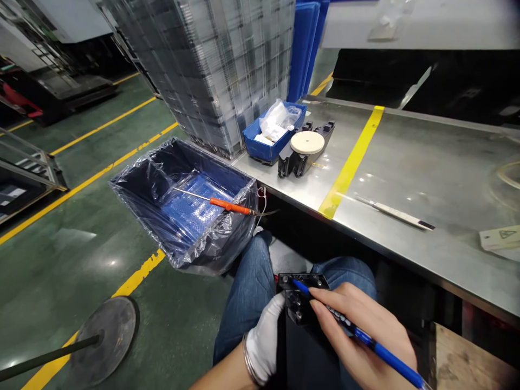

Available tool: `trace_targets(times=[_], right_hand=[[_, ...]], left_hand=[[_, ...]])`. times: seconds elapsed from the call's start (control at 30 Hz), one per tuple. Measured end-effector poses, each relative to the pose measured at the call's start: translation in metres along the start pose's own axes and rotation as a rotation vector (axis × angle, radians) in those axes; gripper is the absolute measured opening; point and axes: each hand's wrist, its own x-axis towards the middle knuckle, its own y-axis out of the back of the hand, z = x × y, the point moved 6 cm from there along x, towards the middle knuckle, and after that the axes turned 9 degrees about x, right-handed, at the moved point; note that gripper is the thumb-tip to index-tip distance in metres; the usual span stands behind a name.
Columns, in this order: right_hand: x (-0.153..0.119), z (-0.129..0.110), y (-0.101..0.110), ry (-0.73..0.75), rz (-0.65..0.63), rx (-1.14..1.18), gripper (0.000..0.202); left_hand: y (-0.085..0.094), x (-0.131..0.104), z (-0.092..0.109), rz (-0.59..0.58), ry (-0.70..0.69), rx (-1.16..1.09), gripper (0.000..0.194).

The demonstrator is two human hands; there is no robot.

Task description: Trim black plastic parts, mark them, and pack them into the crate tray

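My left hand [266,336], in a white glove, grips a black block-shaped part [298,313] above my lap. Small round features show on the part's top face; its lower portion runs down between my legs and is partly hidden. In my bare right hand [365,330] is a blue pen-shaped tool [390,362], held like a pencil. Its blue front end points at the top face of the part, near the upper left corner. Whether the tip touches the surface I cannot tell.
Left of my knees stands a plastic-lined bin [203,246], an orange-handled tool [229,206] across its opening. The metal table [406,162] holds a blue tray [260,149], black parts [286,162] under a cream disc [307,142], and a slim white-handled tool [400,214]. Stacked clear trays [244,65] rise behind.
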Motion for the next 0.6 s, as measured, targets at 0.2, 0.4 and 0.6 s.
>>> trace_targets(times=[0.2,0.4,0.6], right_hand=[[0.012,-0.002,-0.011,0.041,0.003,-0.038,0.014],[0.001,-0.003,-0.005,0.022,-0.001,-0.006,0.011],[-0.015,-0.006,0.001,0.0,-0.001,-0.043,0.019]], left_hand=[[0.01,0.003,0.0,0.006,-0.057,0.038,0.041],[0.017,0.005,0.0,-0.014,-0.048,-0.019,0.043],[0.018,0.006,-0.001,-0.028,-0.026,-0.027,0.052]])
